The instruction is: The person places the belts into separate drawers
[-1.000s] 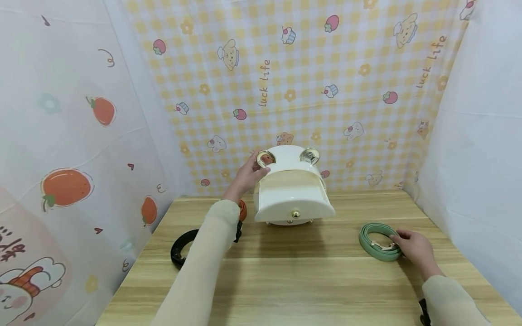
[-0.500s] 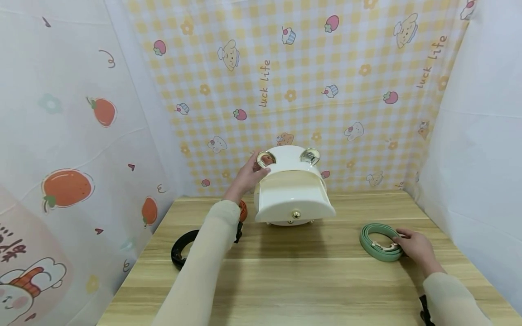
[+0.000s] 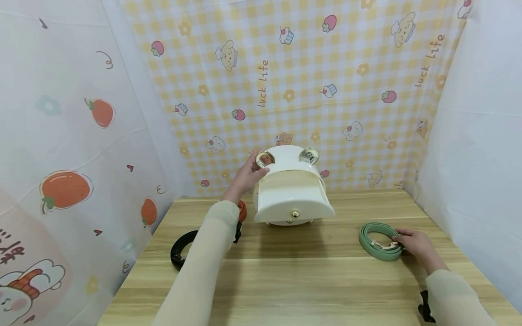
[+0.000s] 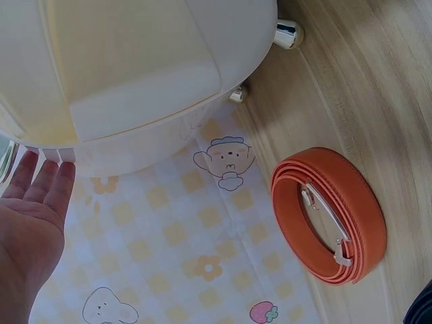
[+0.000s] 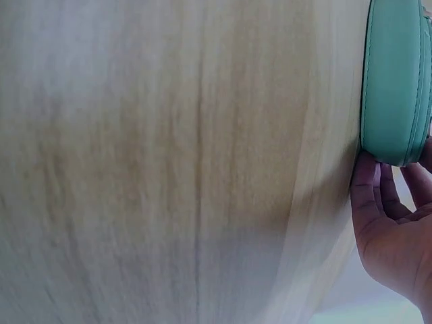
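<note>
A white rounded box (image 3: pixel 287 159) with two gold-rimmed round eyes stands at the back of the table, its front flap (image 3: pixel 291 199) tipped out and bearing a gold knob (image 3: pixel 295 214). My left hand (image 3: pixel 246 177) rests on the box's upper left side, thumb at the front beside one eye. In the left wrist view, its fingers (image 4: pixel 62 183) are nearly straight, tips touching the box. At the right, my right hand (image 3: pixel 419 248) pinches the edge of a coiled green belt (image 3: pixel 368 246) with a metal buckle. The right wrist view shows fingers (image 5: pixel 365 196) against the belt's outer side.
A coiled orange belt (image 4: pixel 368 216) lies left of the box, mostly behind my left arm in the head view. Nearer, a coiled black belt (image 3: pixel 177 251) is partly covered by that sleeve. A checked cloth (image 3: pixel 293 72) hangs close behind the box.
My right forearm and wrist have shifted very slightly, while that hand stays on the green belt. The left hand and the box have not visibly moved.
</note>
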A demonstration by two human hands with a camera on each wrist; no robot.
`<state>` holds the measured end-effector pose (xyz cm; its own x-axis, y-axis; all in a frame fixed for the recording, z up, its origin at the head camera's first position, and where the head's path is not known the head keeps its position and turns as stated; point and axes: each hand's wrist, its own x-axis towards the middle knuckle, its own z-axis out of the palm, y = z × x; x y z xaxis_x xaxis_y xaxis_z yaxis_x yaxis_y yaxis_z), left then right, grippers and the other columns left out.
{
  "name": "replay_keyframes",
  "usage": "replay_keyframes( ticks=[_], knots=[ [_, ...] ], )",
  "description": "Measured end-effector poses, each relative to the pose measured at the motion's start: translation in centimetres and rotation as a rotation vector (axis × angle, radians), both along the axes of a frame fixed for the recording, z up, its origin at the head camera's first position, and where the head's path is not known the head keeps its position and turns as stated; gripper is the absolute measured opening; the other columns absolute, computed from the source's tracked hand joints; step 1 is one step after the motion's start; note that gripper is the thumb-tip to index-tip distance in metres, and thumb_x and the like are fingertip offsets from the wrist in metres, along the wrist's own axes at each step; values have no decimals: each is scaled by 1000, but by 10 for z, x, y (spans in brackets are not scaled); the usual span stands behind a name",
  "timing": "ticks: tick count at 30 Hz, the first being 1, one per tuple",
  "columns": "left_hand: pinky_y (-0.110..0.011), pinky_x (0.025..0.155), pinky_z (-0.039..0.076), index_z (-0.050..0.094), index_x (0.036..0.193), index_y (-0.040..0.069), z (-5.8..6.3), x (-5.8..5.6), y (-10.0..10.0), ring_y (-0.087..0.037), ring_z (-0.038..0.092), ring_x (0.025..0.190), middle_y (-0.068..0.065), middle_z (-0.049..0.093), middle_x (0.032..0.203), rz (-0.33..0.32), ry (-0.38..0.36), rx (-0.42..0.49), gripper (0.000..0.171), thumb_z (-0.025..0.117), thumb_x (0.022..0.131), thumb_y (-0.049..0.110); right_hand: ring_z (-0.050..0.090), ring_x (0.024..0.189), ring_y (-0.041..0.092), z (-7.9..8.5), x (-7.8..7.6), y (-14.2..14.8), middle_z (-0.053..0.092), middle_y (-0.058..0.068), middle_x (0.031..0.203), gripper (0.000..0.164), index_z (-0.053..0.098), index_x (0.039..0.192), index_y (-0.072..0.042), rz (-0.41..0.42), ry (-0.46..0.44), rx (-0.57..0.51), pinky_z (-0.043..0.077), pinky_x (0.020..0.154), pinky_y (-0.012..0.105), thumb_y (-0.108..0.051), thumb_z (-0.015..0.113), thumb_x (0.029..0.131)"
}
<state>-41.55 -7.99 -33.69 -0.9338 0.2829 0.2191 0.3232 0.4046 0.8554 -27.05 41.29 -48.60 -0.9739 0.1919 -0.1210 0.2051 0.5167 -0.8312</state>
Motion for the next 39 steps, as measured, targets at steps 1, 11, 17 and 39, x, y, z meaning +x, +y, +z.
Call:
replay_keyframes(
  ticks=[1, 11, 17, 39],
  knots=[
    [-44, 109, 39, 15, 160, 32, 0, 0, 0, -28, 45, 135, -13, 43, 151, 1, 0, 0, 79, 64, 98, 35, 55, 76, 6, 1, 0, 0, 65, 19, 103, 50, 50, 132, 15, 0, -1, -8, 53, 64, 27, -15, 63, 94],
    [-44, 108, 39, 17, 159, 34, -1, 1, -2, -27, 45, 135, -12, 43, 151, 8, 0, -4, 77, 63, 98, 35, 58, 73, 3, 1, 4, -5, 68, 2, 90, 48, 50, 129, 18, 0, 7, -104, 56, 65, 28, -9, 63, 92],
    [-45, 109, 38, 17, 159, 35, 0, 0, -2, -28, 45, 135, -12, 42, 151, 1, 9, -14, 76, 62, 98, 37, 59, 70, 4, 3, 7, -12, 69, 4, 88, 47, 51, 127, 18, -18, 15, -116, 57, 64, 28, -6, 64, 90],
    [-44, 109, 38, 19, 159, 36, 3, 3, 1, -27, 45, 135, -12, 44, 150, 16, -4, -10, 75, 63, 98, 37, 64, 73, 4, 33, 8, -37, 67, 4, 94, 56, 41, 140, 18, -18, 37, -161, 59, 72, 34, -11, 59, 95]
  ],
)
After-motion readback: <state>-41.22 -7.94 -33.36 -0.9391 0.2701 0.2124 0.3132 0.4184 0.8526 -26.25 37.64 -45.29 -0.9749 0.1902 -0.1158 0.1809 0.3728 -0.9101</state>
